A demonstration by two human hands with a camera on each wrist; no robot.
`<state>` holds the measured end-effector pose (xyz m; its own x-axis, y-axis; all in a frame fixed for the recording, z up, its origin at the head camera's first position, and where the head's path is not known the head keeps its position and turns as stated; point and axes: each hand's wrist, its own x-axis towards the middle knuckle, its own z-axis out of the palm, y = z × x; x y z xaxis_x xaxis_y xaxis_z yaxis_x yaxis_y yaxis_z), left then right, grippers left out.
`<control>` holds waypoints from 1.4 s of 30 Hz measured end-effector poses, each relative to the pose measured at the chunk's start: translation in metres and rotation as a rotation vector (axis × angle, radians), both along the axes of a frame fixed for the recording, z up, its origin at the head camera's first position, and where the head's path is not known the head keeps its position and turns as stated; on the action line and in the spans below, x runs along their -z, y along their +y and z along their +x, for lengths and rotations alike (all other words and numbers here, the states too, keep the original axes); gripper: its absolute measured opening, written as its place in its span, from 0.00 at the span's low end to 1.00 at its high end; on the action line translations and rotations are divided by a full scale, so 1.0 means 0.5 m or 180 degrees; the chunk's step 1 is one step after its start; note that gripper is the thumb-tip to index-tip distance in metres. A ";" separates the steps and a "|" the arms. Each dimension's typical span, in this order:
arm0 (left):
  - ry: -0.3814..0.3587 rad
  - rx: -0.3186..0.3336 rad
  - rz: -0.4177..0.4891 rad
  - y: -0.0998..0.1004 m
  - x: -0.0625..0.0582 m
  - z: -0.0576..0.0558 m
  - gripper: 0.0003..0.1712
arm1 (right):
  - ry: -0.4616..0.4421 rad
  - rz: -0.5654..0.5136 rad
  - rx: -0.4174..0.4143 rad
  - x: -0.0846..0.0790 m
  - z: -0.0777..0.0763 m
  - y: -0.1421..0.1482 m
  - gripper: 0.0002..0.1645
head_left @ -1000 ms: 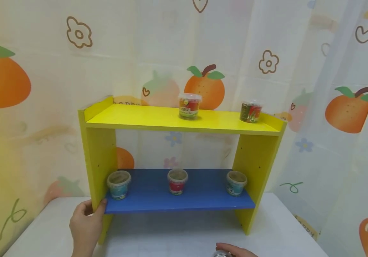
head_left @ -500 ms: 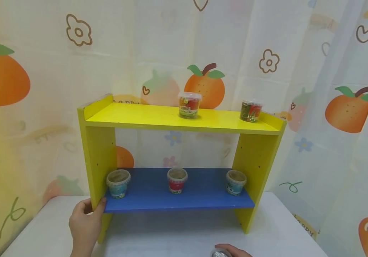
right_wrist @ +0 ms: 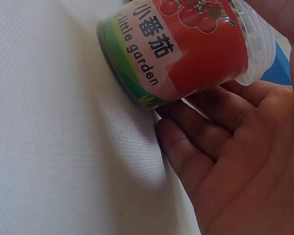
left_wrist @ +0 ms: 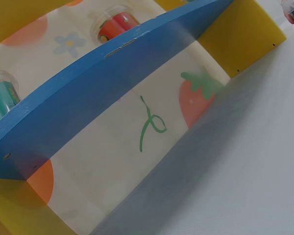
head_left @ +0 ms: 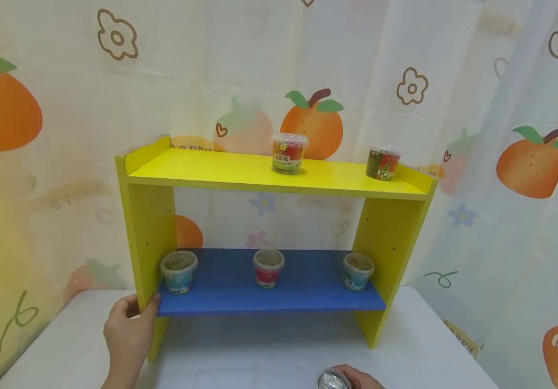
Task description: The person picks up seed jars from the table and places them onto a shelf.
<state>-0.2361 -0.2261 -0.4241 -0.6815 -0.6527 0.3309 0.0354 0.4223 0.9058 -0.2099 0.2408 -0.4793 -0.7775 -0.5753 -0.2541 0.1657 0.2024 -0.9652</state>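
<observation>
At the lower left of the head view, my left hand (head_left: 128, 329) grips the left side panel of a yellow shelf unit (head_left: 220, 170), its thumb near the blue board's front corner. My right hand (head_left: 359, 377) holds a small plastic cup (head_left: 332, 380) at the bottom edge, in front of the shelf. In the right wrist view this cup (right_wrist: 206, 54) has a red tomato label and a clear rim, and it tilts just by the white cloth. My right fingers (right_wrist: 186, 152) curl beneath it. The left hand is out of the left wrist view.
On the blue shelf board (head_left: 308, 302) stand a left blue cup (head_left: 179, 278), a middle red cup (head_left: 267, 275) and a right blue cup (head_left: 356, 278). The yellow top carries two lidded cups, one near the middle (head_left: 289, 155) and one at right (head_left: 383, 165). A fruit-print curtain (head_left: 230, 59) hangs behind.
My right hand and its cup have come slightly further into the head view from the bottom edge. The left hand keeps its grip on the panel. The head view has tilted slightly downward.
</observation>
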 end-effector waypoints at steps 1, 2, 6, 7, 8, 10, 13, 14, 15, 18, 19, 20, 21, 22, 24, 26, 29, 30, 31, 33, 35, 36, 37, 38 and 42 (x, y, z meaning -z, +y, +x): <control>0.0005 0.0001 -0.0003 0.000 0.000 0.000 0.28 | 0.0016 0.0020 0.0005 -0.001 0.001 0.000 0.34; 0.0016 -0.0003 -0.0012 0.000 0.000 -0.001 0.28 | 0.0030 0.0049 0.0016 -0.002 0.002 0.000 0.35; -0.0005 0.0002 0.0007 0.000 0.000 -0.002 0.28 | 0.0092 0.0211 0.0077 -0.006 0.004 -0.004 0.36; -0.0015 0.0005 0.0020 0.000 0.000 -0.002 0.28 | 0.0107 0.0255 0.0095 -0.007 0.004 -0.005 0.36; -0.0027 0.0009 0.0031 0.000 0.000 -0.002 0.28 | 0.0129 0.0297 0.0105 -0.008 0.004 -0.006 0.36; -0.0046 0.0009 0.0052 0.000 0.000 -0.002 0.29 | 0.0151 0.0374 0.0132 -0.010 0.005 -0.008 0.36; -0.0076 0.0010 0.0069 0.000 0.000 -0.002 0.29 | 0.0171 0.0427 0.0156 -0.010 0.005 -0.010 0.36; -0.0085 0.0012 0.0071 0.000 0.000 -0.002 0.29 | 0.0168 0.0421 0.0155 -0.010 0.005 -0.010 0.36; -0.0087 0.0009 0.0073 0.000 0.000 -0.002 0.29 | 0.0169 0.0423 0.0158 -0.010 0.006 -0.010 0.36; -0.0107 0.0008 0.0088 0.001 -0.001 -0.002 0.29 | 0.0153 0.0385 0.0154 -0.010 0.006 -0.009 0.36; -0.0096 0.0000 0.0084 0.001 -0.002 -0.001 0.29 | 0.0153 0.0376 0.0150 -0.010 0.006 -0.008 0.36; -0.0084 -0.0007 0.0082 0.002 -0.002 -0.001 0.29 | 0.0147 0.0359 0.0146 -0.011 0.006 -0.008 0.36; -0.0073 -0.0017 0.0071 0.003 -0.003 -0.001 0.28 | 0.0147 0.0342 0.0139 -0.011 0.006 -0.007 0.36; -0.0060 -0.0023 0.0059 0.003 -0.004 0.000 0.28 | 0.0141 0.0330 0.0132 -0.011 0.006 -0.008 0.37; -0.0036 -0.0032 0.0043 0.004 -0.005 0.001 0.27 | 0.0151 0.0330 0.0118 -0.013 0.006 -0.009 0.38; -0.0027 -0.0026 0.0032 0.004 -0.006 0.002 0.27 | 0.0148 0.0307 0.0108 -0.013 0.006 -0.010 0.38; -0.0043 -0.0012 0.0037 0.003 -0.006 0.002 0.28 | 0.0170 0.0315 0.0091 -0.013 0.006 -0.010 0.37; -0.0054 -0.0010 0.0041 0.003 -0.006 0.002 0.28 | 0.0174 0.0311 0.0082 -0.013 0.006 -0.010 0.37; -0.0061 -0.0008 0.0043 0.002 -0.006 0.002 0.28 | 0.0182 0.0297 0.0067 -0.013 0.006 -0.010 0.37; -0.0068 -0.0008 0.0044 0.002 -0.006 0.002 0.28 | 0.0192 0.0304 0.0067 -0.012 0.006 -0.010 0.37; -0.0079 -0.0009 0.0054 0.001 -0.005 0.002 0.28 | 0.0168 0.0297 0.0074 -0.010 0.005 -0.011 0.38; -0.0081 -0.0012 0.0058 0.001 -0.005 0.001 0.28 | 0.0152 0.0291 0.0081 -0.010 0.005 -0.012 0.38; -0.0082 -0.0012 0.0060 0.001 -0.005 0.001 0.28 | 0.0146 0.0284 0.0084 -0.009 0.004 -0.012 0.39; -0.0085 -0.0014 0.0062 0.001 -0.005 0.001 0.28 | 0.0132 0.0283 0.0096 -0.008 0.004 -0.012 0.39; -0.0068 -0.0016 0.0071 0.003 -0.004 0.000 0.28 | 0.0125 0.0195 0.0079 -0.006 0.002 -0.010 0.39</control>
<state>-0.2361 -0.2245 -0.4218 -0.6850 -0.6631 0.3017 0.0139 0.4022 0.9155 -0.2087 0.2360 -0.4764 -0.8015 -0.5399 -0.2572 0.1336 0.2575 -0.9570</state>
